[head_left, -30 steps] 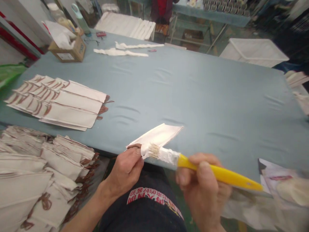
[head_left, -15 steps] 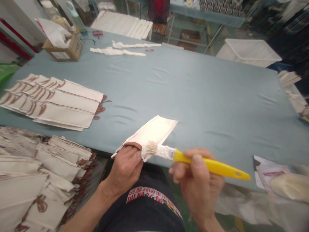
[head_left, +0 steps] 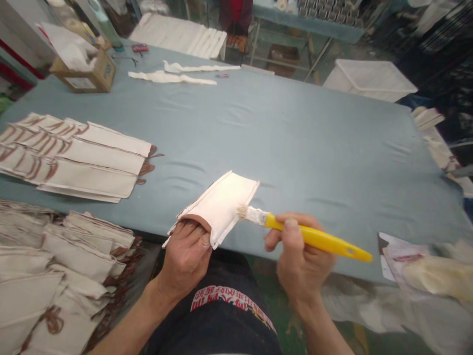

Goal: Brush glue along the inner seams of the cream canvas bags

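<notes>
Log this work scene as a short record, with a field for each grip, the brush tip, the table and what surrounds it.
Left-hand grip: holding a flat cream piece with brown edging at its brown-edged end
Right-hand grip: around a yellow-handled brush
Brush tip: at the piece's right edge
Table: blue-grey covered table
On table, left: overlapping cream pieces with brown trim
Far left corner: brown cardboard box
Far edge: two long white strips

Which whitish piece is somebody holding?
The whitish piece in the left hand, beside the yellow brush; the similar pieces piled at the left aren't held.
</notes>
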### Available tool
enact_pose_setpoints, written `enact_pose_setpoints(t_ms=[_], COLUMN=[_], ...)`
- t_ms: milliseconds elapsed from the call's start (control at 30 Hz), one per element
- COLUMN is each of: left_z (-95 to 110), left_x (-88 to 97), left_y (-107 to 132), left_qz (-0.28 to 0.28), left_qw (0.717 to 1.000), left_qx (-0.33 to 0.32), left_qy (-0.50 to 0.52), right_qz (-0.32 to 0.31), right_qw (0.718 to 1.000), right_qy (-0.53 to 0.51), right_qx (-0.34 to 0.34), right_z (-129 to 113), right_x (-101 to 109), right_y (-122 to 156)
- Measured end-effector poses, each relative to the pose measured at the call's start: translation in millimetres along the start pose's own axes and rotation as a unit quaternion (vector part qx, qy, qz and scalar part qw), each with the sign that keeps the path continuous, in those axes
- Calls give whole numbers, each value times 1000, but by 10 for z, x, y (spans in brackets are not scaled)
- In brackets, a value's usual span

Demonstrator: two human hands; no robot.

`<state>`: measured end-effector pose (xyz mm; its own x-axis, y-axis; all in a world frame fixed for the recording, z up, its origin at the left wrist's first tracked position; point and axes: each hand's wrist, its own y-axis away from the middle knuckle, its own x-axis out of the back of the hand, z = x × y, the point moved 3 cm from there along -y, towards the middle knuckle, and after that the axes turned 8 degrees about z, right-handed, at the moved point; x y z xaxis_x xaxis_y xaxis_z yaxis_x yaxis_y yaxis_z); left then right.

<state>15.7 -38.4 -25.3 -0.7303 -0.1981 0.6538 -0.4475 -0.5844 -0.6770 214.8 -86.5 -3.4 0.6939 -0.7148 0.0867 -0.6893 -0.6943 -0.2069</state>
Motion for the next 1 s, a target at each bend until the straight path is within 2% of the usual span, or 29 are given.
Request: enact_pose_setpoints(t_ms=[133,300,400,467,533,667,833,900,1000], left_z=[5,-40,-64,-64,-50,-11,1,1,2], left_x=[-27,-14,13,37,60,73,52,44,36], left_y=[-6,59,99,101,87,64,81,90,101], left_qz=[-4,-4,-11,-6,6,17,13,15,15], left_qw=[1000,1000,1000,1000,1000,999,999,998,998], left_qx=[-10,-5,-5,-1,6,17,23,21,22], left_qy=[-13,-26,3,22,29,32,43,51,60], right_qz=[-124,-157,-166,-156,-132,-87,-51,-63,-91], right_qw=[986,978,984,986,987,994,995,991,987], right_qy=[67,42,-21,-63,-79,-28,-43,-64,-50], right_qx=[92,134,67,-10,-50,-58,-79,-95,-120], right_z=[-79,-356,-386,-292,-156,54,-68,-111,-52], right_x=[-111,-129,-148,-177,-208,-211,-106,-107,-135], right_y=[188,385,405,352,248,12,31,92,111])
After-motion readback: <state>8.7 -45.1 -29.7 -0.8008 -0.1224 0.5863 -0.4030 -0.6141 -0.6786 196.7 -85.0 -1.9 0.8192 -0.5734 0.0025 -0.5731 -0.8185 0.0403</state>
